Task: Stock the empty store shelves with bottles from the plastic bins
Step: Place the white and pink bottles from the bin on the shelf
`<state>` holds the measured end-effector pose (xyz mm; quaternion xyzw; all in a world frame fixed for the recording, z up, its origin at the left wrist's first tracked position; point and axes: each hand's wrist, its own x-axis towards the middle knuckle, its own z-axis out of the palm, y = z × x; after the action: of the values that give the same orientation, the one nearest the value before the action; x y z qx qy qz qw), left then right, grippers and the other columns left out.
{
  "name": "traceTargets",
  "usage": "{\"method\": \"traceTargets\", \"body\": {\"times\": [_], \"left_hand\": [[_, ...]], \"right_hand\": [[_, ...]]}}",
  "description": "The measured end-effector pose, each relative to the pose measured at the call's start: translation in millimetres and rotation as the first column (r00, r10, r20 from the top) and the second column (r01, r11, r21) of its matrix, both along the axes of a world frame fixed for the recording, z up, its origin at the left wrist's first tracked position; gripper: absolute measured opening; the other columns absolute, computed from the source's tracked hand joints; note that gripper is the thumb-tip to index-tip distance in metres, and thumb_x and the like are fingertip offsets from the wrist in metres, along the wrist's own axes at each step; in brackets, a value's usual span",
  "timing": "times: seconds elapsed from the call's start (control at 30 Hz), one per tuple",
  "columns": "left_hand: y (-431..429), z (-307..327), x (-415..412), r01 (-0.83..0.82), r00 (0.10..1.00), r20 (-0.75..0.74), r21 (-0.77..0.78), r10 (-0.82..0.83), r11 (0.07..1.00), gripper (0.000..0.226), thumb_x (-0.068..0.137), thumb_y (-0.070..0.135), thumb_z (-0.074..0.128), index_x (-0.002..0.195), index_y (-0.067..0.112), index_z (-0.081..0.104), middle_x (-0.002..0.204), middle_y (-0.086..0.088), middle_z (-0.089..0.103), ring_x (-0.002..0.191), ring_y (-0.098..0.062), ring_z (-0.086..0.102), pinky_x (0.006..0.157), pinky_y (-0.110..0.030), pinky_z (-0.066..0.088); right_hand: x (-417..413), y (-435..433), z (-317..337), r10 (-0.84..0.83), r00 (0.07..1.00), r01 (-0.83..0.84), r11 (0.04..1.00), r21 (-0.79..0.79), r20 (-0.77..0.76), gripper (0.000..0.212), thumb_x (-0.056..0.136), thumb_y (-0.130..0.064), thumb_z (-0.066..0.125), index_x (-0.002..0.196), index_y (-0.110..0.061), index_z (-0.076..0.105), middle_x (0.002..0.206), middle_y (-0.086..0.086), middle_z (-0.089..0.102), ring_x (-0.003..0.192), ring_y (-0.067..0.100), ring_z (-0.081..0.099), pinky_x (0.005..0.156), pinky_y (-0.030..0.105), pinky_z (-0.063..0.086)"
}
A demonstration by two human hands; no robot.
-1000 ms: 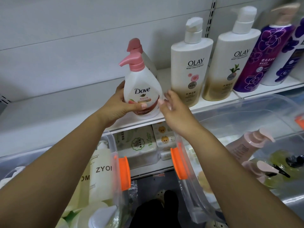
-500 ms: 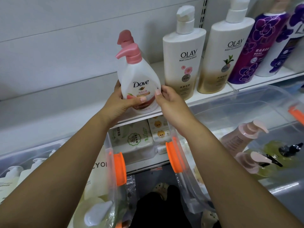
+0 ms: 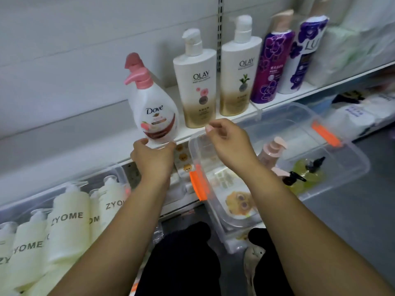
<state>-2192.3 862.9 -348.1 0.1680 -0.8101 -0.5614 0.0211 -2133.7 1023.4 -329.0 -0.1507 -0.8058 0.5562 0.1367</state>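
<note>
Right hand [image 3: 226,139] has come off the Dove bottle [image 3: 157,118] since half a second ago and now hangs apart from it, at about 4 o'clock of the bottle, over the near corner of the clear bin [image 3: 352,165]; its fingers are loosely curled and carry nothing. Left hand [image 3: 152,157] remains at the bottle's base, at 6 o'clock of it, with the thumb on one side of the bottom edge and the fingers on the other, holding it lightly. The Dove bottle stands on the white shelf [image 3: 64,150] at its front edge, pink pump pointing toward 9 o'clock. A second pink pump [image 3: 133,60] shows just behind it, at 11 o'clock; the body of that bottle is hidden. At 3 o'clock of the Dove bottle, on the same shelf, stand two Olay bottles [image 3: 196,86], side by side, then a purple bottle [image 3: 270,67] and a white and purple bottle [image 3: 303,54]. Shelf surface toward 9 o'clock of the Dove bottle is bare. The clear bin carries an orange latch [image 3: 198,184] on its near end and holds a pale pink pump bottle [image 3: 271,152] and yellow-green bottles with black pumps [image 3: 307,174], lying down. At 7 o'clock of the hands a second bin [image 3: 119,169] holds cream ZYOME bottles [image 3: 68,221], packed close together.
</note>
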Motion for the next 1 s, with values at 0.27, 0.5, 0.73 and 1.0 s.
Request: {"method": "traceTargets", "body": {"times": [0.27,0.5,0.73,1.0], "left_hand": [[91,19,88,0.665,0.747,-0.020,0.012,-0.664,0.747,0.043,0.082,0.035,0.080,0.119,0.018,0.065,0.116,0.005,0.066,0.109,-0.010,0.062,0.096,-0.028,0.050],[126,-4,77,0.938,0.324,0.213,-0.202,-0.922,0.283,0.061,0.074,0.028,0.088,0.128,0.025,0.060,0.126,0.006,0.064,0.115,-0.012,0.060,0.100,-0.034,0.050],[157,-35,69,0.943,0.142,0.305,-0.330,-0.942,0.036,0.047,0.072,0.029,0.088,0.111,0.033,0.061,0.108,0.004,0.066,0.094,-0.021,0.064,0.082,-0.044,0.057],[159,-30,51,0.963,0.249,0.238,-0.167,-0.939,0.213,0.041,0.076,0.017,0.086,0.110,0.025,0.066,0.105,0.008,0.070,0.097,-0.017,0.065,0.087,-0.029,0.052]], "right_hand": [[81,88,13,-0.261,0.962,0.263,0.965,0.009,-0.076,0.014,0.099,-0.032,0.060,0.091,-0.024,0.069,0.090,-0.007,0.075,0.090,0.005,0.070,0.085,0.024,0.054],[124,157,-7,-0.322,0.941,0.318,0.946,0.060,0.105,0.018,0.098,-0.033,0.063,0.085,-0.021,0.069,0.092,0.001,0.076,0.093,0.018,0.071,0.094,0.045,0.055],[116,188,-39,-0.065,0.903,-0.053,0.964,0.260,0.424,0.035,0.086,-0.057,0.067,0.086,-0.022,0.071,0.087,-0.002,0.075,0.087,0.017,0.071,0.088,0.044,0.057],[103,189,-37,0.073,0.881,-0.183,0.963,0.196,0.467,0.039,0.088,-0.057,0.064,0.095,-0.020,0.071,0.088,0.000,0.076,0.085,0.019,0.073,0.085,0.044,0.059]]}}
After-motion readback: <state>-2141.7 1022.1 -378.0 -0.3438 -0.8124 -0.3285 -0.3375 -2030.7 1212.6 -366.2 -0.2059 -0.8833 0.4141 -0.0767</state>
